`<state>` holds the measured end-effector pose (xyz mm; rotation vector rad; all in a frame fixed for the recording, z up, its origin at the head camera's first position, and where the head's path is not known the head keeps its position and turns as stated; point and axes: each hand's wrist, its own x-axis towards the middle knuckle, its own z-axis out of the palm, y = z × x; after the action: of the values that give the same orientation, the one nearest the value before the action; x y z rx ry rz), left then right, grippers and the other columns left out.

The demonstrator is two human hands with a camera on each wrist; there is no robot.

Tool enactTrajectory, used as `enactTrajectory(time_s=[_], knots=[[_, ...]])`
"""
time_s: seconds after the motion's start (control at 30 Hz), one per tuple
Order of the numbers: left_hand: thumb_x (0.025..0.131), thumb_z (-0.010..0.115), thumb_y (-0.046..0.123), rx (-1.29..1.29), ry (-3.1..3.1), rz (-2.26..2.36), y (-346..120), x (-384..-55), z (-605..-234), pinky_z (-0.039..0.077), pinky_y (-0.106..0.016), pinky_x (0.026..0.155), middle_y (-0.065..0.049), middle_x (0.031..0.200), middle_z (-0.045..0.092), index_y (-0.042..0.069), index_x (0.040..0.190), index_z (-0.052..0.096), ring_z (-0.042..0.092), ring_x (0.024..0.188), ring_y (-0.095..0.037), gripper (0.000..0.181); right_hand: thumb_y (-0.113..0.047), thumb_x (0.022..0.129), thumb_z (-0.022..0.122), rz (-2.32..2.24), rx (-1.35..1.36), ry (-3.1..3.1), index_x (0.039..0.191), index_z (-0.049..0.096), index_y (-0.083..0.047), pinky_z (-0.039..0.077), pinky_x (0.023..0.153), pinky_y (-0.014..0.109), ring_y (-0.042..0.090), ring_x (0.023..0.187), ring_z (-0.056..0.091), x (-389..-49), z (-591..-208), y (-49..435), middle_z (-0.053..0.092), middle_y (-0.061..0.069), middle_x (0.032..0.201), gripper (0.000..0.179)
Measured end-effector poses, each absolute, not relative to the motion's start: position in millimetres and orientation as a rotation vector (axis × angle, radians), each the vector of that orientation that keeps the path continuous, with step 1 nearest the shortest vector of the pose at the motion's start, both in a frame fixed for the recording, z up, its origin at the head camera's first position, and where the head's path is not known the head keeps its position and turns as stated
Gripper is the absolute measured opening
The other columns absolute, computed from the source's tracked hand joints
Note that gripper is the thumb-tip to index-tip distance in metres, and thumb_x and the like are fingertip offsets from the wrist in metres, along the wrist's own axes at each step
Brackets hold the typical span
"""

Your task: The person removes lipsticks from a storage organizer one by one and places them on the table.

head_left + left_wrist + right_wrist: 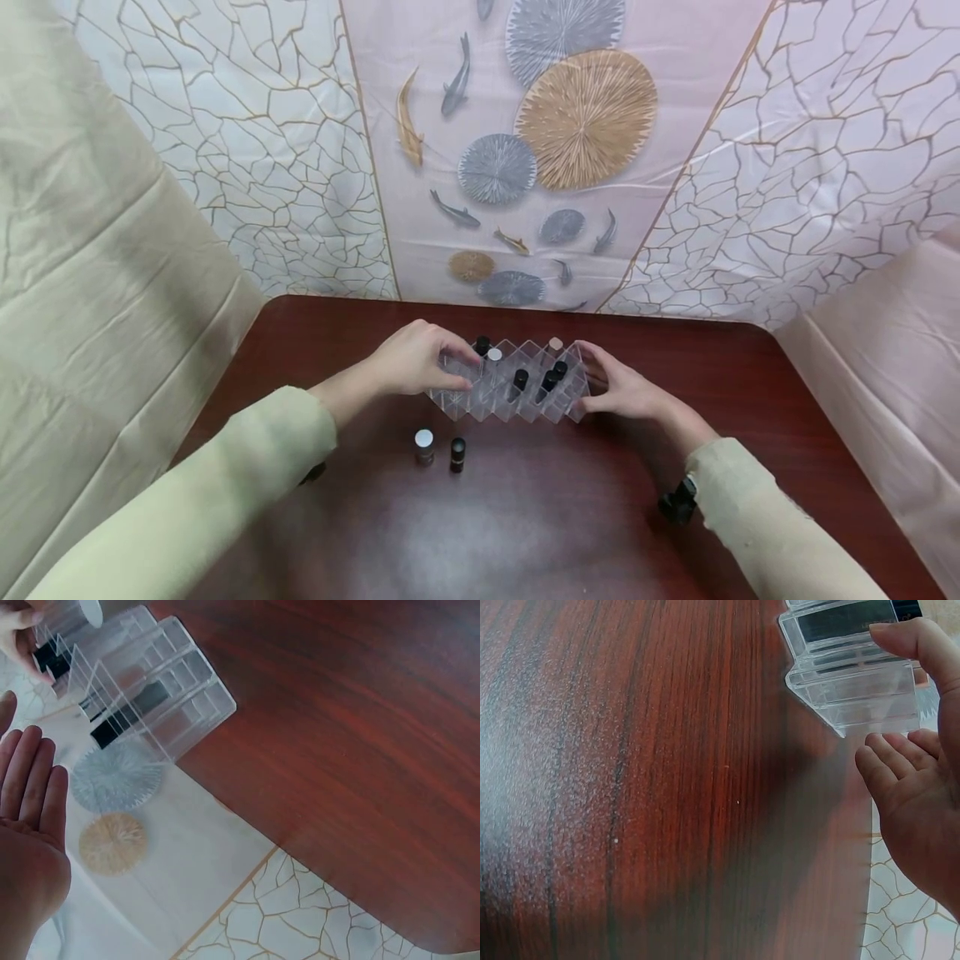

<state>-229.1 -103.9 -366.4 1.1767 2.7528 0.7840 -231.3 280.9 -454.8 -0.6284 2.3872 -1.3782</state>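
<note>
A clear plastic lipstick organizer (pixel 491 400) with diamond-shaped compartments stands near the back of the table. Several tubes are in it: black-capped lipsticks (pixel 521 380), a white-capped one (pixel 495 355) and a pinkish-capped one (pixel 555 343). My right hand (pixel 626 390) holds the organizer's right end, thumb at the front corner and fingers around the side. Over the left end hovers my left hand (pixel 420 358), thumb and fingers spread; the left wrist view shows its fingers (pixel 34 776) fairly straight, apart from the organizer, with nothing in them.
In front of the organizer, a white-capped tube (pixel 424 446) and a black lipstick tube (pixel 457 455) stand on the dark red wooden table (pixel 480 533). A patterned cloth (pixel 495 233) hangs behind the table's back edge, with pale cloth walls on both sides.
</note>
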Motion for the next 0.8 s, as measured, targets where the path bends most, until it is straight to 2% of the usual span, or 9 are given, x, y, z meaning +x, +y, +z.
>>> enactTrajectory(time_s=[0.07,0.2,0.4,0.57,0.8], knots=[[0.086,0.091,0.029,1.164,2.765,0.777,-101.2,-235.1,-363.9,0.058,-0.033,0.087,0.008,0.112,0.081,0.021,0.115,0.085,0.073,0.091,-0.007,0.031,-0.001,0.09,0.079,-1.381,-0.627,2.391,0.165,0.011,0.009,0.029,0.121,0.062,0.057,0.153,0.029,-231.5,-454.6,281.3,0.016,0.036,0.17,0.102],[0.086,0.091,0.032,1.154,2.78,0.753,-95.6,-247.3,-360.0,0.058,-0.033,0.09,0.009,0.113,0.081,0.021,0.117,0.084,0.075,0.101,-0.009,0.034,0.0,0.09,0.079,-1.391,-0.631,2.395,0.165,0.011,0.009,0.029,0.121,0.061,0.057,0.153,0.029,-231.5,-454.2,281.3,0.017,0.037,0.17,0.101],[0.086,0.092,0.03,1.115,2.792,0.743,-91.6,-261.2,-357.1,0.057,-0.036,0.095,0.007,0.116,0.081,0.019,0.12,0.083,0.076,0.107,-0.013,0.037,0.0,0.09,0.078,-1.389,-0.628,2.394,0.165,0.012,0.009,0.03,0.12,0.063,0.057,0.152,0.03,-231.2,-453.4,280.2,0.021,0.036,0.168,0.1],[0.087,0.091,0.032,1.072,2.81,0.726,-90.6,-270.7,-358.1,0.054,-0.039,0.104,0.006,0.119,0.08,0.019,0.123,0.082,0.072,0.12,-0.017,0.04,0.0,0.09,0.078,-1.389,-0.625,2.387,0.164,0.012,0.009,0.029,0.121,0.064,0.058,0.152,0.03,-231.0,-452.6,279.4,0.021,0.036,0.168,0.1],[0.087,0.09,0.032,1.013,2.814,0.708,-89.6,-283.7,-365.2,0.051,-0.041,0.109,0.004,0.126,0.078,0.017,0.13,0.079,0.068,0.127,-0.02,0.047,0.001,0.09,0.078,-1.387,-0.622,2.379,0.165,0.012,0.009,0.031,0.12,0.063,0.057,0.153,0.029,-229.7,-453.9,279.8,0.02,0.036,0.169,0.1]])
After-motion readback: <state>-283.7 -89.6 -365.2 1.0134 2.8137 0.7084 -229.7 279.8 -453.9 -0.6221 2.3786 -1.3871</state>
